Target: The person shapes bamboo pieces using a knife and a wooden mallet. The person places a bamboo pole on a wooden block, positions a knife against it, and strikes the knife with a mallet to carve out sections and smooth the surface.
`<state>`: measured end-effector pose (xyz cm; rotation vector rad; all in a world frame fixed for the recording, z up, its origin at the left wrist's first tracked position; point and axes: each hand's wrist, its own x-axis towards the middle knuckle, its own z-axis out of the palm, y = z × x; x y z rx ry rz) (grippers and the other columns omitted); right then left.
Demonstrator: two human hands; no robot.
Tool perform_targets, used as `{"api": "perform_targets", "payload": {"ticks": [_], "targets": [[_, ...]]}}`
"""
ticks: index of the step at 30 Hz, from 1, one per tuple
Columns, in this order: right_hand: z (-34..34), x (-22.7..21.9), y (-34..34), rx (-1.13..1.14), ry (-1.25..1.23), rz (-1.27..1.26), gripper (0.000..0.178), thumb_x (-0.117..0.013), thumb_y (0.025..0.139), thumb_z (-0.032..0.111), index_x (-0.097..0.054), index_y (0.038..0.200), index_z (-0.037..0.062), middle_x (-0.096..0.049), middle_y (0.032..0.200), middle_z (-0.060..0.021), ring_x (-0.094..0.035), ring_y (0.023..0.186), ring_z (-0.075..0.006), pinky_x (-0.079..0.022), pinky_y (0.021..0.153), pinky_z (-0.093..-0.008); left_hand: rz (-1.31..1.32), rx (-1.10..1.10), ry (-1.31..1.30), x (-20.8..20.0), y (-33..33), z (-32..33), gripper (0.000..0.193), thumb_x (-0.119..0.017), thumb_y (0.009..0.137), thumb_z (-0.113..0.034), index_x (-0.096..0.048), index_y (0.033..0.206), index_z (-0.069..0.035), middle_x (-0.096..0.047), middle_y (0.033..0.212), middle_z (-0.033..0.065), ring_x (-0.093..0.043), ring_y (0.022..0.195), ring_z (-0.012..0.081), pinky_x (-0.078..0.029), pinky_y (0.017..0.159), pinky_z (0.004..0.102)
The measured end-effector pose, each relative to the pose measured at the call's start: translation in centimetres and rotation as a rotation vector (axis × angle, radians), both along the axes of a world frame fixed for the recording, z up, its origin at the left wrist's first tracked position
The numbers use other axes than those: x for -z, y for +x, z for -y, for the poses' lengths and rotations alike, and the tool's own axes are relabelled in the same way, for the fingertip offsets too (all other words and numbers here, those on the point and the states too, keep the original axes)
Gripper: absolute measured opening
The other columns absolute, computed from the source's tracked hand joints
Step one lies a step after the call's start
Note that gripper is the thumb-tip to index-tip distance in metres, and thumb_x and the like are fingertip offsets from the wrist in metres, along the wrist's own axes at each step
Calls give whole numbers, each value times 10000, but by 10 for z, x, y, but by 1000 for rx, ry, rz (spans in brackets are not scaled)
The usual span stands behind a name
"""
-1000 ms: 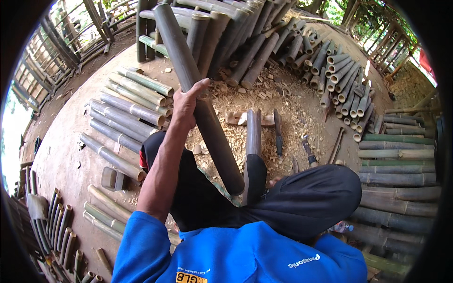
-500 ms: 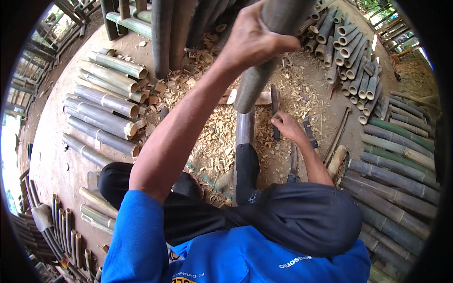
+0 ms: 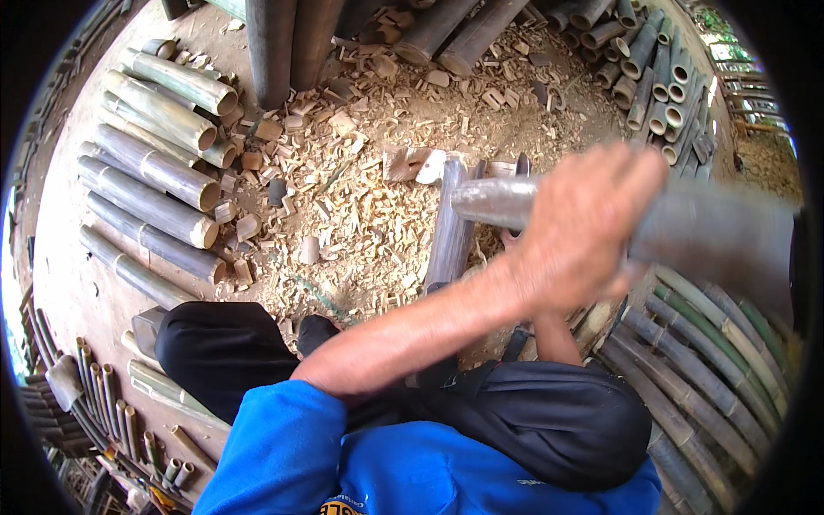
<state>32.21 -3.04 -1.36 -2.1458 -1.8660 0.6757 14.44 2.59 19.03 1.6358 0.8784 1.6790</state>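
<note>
My left hand (image 3: 592,227), somewhat blurred, is wrapped round a thick grey bamboo pole (image 3: 721,225). The pole lies across the view to the right, its narrower pale end near the middle. Beneath that end, a dark bamboo length (image 3: 448,225) slants up from between my legs, with another dark strip close beside it. Behind my left hand and forearm, only a few fingers of my right hand (image 3: 510,238) show, below the pole; whether they grip anything is hidden. A dark narrow piece (image 3: 523,163) sticks up just above the pole. A wooden block (image 3: 402,163) lies at the far end.
Pale wood chips (image 3: 369,232) cover the ground ahead. Cut bamboo lengths (image 3: 159,176) lie in a row at left. More bamboo pieces (image 3: 657,81) are stacked at far right, and long poles (image 3: 687,369) lie at near right. Thick upright bamboo (image 3: 270,51) stands at the back.
My left hand has swung right and nearer with the bamboo pole, which has tipped from upright to nearly sideways. My right hand, seen earlier at a dark blade-like piece, is now mostly covered.
</note>
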Motion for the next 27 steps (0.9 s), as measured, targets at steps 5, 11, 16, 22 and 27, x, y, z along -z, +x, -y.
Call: {"api": "perform_targets", "payload": {"ticks": [5, 11, 16, 22, 27], "targets": [[-9, 5, -12, -43, -25, 0, 396, -666, 878, 234, -550, 1177, 1, -603, 1036, -213, -590, 968, -410, -466, 844, -505, -152, 114, 23, -1, 10, 32, 695, -758, 484, -110, -567, 1151, -64, -569, 999, 97, -589, 929, 275, -456, 753, 416], [-13, 8, -19, -75, -56, -35, 374, -650, 893, 238, -552, 1168, 3, -596, 1005, -200, -591, 936, -393, -468, 818, -495, -79, 113, 32, -3, 11, 29, 495, -680, 633, -175, -640, 1110, -46, -608, 988, 93, -610, 859, 237, -462, 717, 373], [-15, 12, -21, -89, -83, -61, 357, -637, 906, 241, -554, 1161, 6, -590, 979, -188, -591, 909, -379, -471, 797, -486, -1, -10, 25, -4, 16, 20, 345, -681, 640, -202, -678, 956, -62, -638, 929, 87, -619, 779, 211, -477, 649, 327], [-21, 11, -20, -101, -109, -83, 337, -622, 921, 244, -557, 1153, 8, -583, 948, -175, -591, 877, -362, -473, 771, -476, 33, -81, 7, -6, 20, 15, 319, -696, 606, -154, -669, 916, -85, -643, 902, 89, -635, 777, 200, -489, 637, 307], [-32, 9, -22, -111, -135, -106, 322, -609, 933, 248, -559, 1146, 10, -577, 922, -163, -591, 850, -348, -475, 750, -468, 12, -149, -5, -7, 20, 12, 328, -683, 601, -172, -660, 917, -86, -648, 892, 80, -640, 781, 193, -488, 657, 303]]}}
